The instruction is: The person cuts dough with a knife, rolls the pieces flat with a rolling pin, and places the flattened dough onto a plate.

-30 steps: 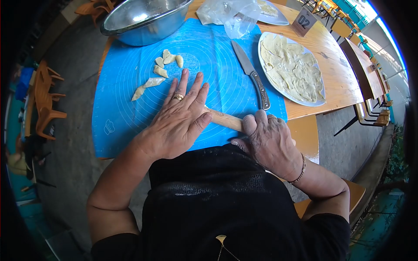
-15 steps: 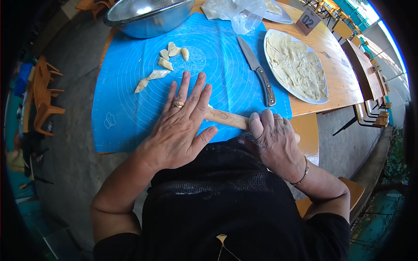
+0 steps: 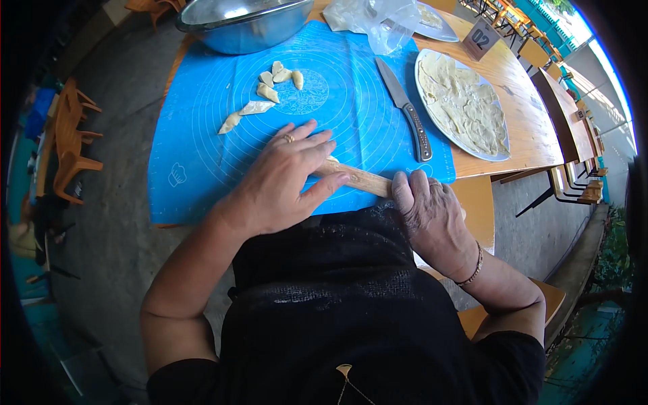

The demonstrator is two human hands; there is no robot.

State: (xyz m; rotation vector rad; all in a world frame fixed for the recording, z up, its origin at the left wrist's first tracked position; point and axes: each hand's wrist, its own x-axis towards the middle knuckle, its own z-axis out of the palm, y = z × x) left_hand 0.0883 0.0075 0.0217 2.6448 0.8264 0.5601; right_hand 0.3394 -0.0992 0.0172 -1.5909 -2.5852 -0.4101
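Note:
My right hand [image 3: 433,214] wraps round the right end of a wooden rolling pin [image 3: 364,179], near the front edge of a blue silicone mat [image 3: 202,152]. My left hand [image 3: 287,177] lies palm down over the pin's left end, fingers extended and thumb apart, the thumb tip by the pin. A sliver of pale dough [image 3: 332,159] shows beside the pin; whatever lies under the left palm is hidden. Several small dough pieces [image 3: 268,92] rest on the mat beyond the left hand. To the right lies a knife [image 3: 407,111] with a dark riveted handle.
At the back left stands a large metal bowl [image 3: 246,34]. On the right, flattened dough sheets [image 3: 466,101] cover an oval white plate [image 3: 425,101]. A clear plastic bag [image 3: 388,30], a second plate [image 3: 442,30] and a "02" sign [image 3: 481,39] sit behind on the wooden table [image 3: 533,128].
My left hand has turned, its fingers now bent more to the right and its thumb closer to the rolling pin. The right hand keeps its hold. The whole view has shifted slightly.

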